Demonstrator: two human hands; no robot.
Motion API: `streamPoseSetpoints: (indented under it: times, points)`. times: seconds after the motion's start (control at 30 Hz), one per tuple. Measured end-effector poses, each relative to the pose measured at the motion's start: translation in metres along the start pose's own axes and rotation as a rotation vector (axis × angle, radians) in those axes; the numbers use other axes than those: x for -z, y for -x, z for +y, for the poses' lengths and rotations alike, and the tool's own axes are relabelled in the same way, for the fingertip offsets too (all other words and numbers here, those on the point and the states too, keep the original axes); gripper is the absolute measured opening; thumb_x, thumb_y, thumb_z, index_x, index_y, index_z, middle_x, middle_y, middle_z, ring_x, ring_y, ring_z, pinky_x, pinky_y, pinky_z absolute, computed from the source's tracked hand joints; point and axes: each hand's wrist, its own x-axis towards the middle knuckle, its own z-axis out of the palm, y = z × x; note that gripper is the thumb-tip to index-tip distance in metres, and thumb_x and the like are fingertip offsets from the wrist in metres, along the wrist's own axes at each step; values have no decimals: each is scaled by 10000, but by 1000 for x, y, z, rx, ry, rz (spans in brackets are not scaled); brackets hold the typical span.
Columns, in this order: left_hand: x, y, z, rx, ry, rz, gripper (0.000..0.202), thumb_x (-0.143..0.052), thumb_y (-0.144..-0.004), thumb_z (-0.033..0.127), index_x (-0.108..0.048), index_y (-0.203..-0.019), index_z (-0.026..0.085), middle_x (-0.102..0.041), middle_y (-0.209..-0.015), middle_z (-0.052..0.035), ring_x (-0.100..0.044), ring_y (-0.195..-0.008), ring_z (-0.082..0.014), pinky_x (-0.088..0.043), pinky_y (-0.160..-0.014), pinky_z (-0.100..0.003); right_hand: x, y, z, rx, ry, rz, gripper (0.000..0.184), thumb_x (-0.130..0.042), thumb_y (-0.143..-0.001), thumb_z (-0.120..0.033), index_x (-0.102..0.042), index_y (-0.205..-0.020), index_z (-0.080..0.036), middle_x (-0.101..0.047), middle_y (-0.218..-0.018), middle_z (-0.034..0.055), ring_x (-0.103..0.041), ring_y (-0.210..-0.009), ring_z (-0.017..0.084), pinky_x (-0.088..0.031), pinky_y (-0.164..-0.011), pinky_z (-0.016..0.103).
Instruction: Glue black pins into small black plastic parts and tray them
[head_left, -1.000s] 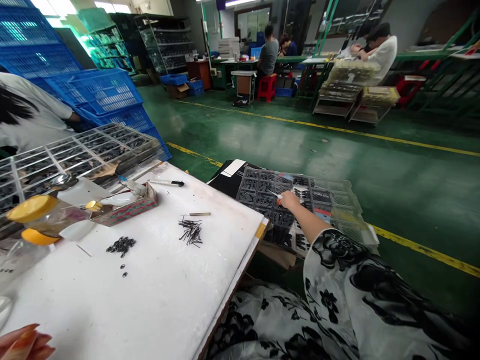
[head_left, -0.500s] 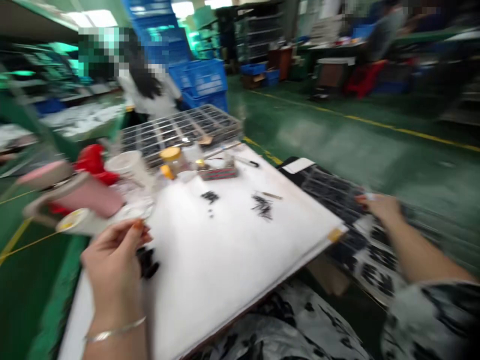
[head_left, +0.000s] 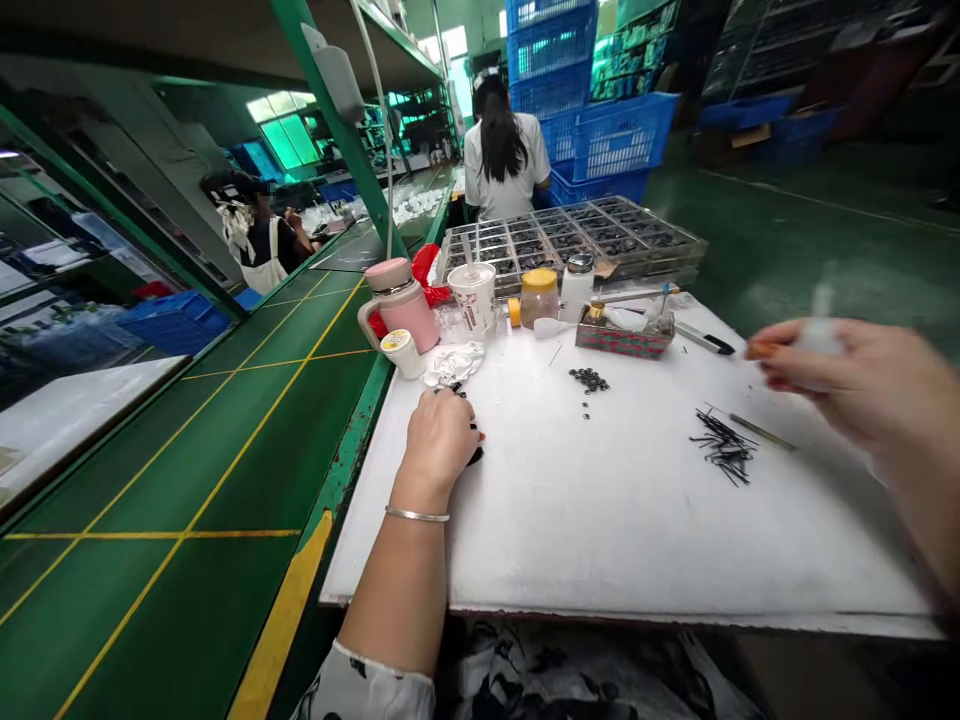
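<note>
My left hand (head_left: pixel 442 440) is on the white board (head_left: pixel 525 530) at its left side, fingers curled down; black pieces (head_left: pixel 475 456) show at its edges, and what the fingers hold is hidden. Raised over the board's right side, my right hand (head_left: pixel 855 385) is closed round a small whitish bottle (head_left: pixel 821 325) with a narrow tip pointing up, blurred by motion. Between the hands lies a cluster of small black rings (head_left: pixel 589 380), two of them apart from it. Nearer my right hand are a pile of thin black strips (head_left: pixel 726 448) and a slim rod-like tool (head_left: pixel 761 432).
Along the back stand a pink mug (head_left: pixel 409 310), a paper cup (head_left: pixel 475 300), a yellow-lidded jar (head_left: pixel 538 298), a small patterned box (head_left: pixel 624 335) and a cutter knife (head_left: pixel 705 338). Behind them are compartment trays (head_left: pixel 570 235). A green conveyor (head_left: pixel 225 450) runs left; two people sit farther off.
My right hand has come from the tray beside the board to above its right side, with the whitish bottle. The view has turned left. My left hand has lowered onto the black pieces.
</note>
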Motion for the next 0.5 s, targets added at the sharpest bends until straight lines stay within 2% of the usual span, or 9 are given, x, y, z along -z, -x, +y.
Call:
streamPoseSetpoints:
  times: [0.07,0.13,0.23,0.37,0.43,0.5]
  points:
    - [-1,0,1,-22,-45,-33,188,-628,-692,217,-725,-847,179,-662,-922,-125,-552,-887,-292,-405,-679,-345,-34,7,-33,-30,-184,-119,183,-711,-688,-237,-690,-844,-145,-672,-800,110,-553,-592,109,-434,-561,290]
    - [-2,-1,1,-29,-53,-54,192,-569,-698,173,-717,-819,184,-664,-885,-121,-556,-865,-284,-396,-667,-340,-59,14,-56,7,-234,-229,193,-718,-675,-275,-681,-802,-134,-630,-690,60,-524,-569,103,-417,-533,260]
    - [-2,-4,-3,-20,-34,-90,208,-510,-688,136,-702,-739,200,-664,-766,-102,-566,-801,-268,-377,-639,-333,-77,20,-69,37,-223,-332,230,-717,-662,-323,-670,-773,-127,-600,-635,28,-497,-540,100,-403,-503,239]
    - [-3,-10,-8,-15,29,-118,189,-506,-696,176,-688,-701,227,-650,-701,-74,-564,-754,-257,-351,-608,-329,-67,19,-63,70,-126,-306,222,-691,-669,-338,-659,-755,-136,-587,-614,10,-491,-532,107,-386,-487,234]
    - [-3,-11,-9,-43,102,-68,171,-520,-718,221,-690,-729,234,-659,-776,-61,-563,-776,-247,-356,-630,-328,-53,19,-57,110,35,-274,191,-660,-697,-329,-663,-744,-144,-603,-625,5,-512,-554,113,-385,-520,236]
    - [-2,-12,-9,-72,239,11,163,-541,-739,272,-694,-787,240,-657,-864,-46,-562,-778,-220,-368,-654,-317,-39,21,-51,150,281,-300,157,-622,-732,-304,-678,-744,-158,-643,-677,4,-564,-636,131,-390,-585,237]
